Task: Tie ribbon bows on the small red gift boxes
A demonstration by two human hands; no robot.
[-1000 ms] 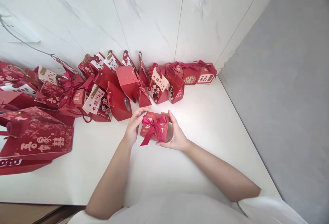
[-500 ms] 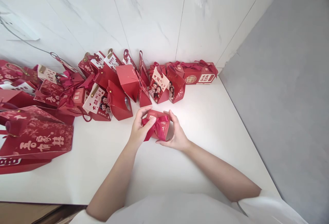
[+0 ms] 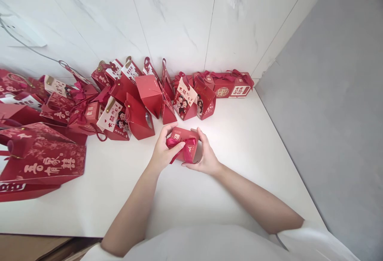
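Note:
A small red gift box [image 3: 186, 135] tied with a red ribbon bow [image 3: 187, 150] rests on the white table [image 3: 239, 145] between both my hands. My left hand [image 3: 163, 153] wraps its fingers over the box's left side and pinches the ribbon. My right hand [image 3: 203, 155] cups the box's right side, fingers curled against it. The box is tilted slightly, its printed top facing the wall.
Several red gift boxes and bags [image 3: 143, 97] crowd the back of the table along the marble wall [image 3: 179, 21]. A long red box [image 3: 233, 87] lies at the back right. A large red bag [image 3: 42, 159] lies at the left. A grey wall [image 3: 329, 93] bounds the right side.
The box has tipped up and shifted slightly away from me. My left hand has closed over the bow, covering the ribbon tail that hung loose before.

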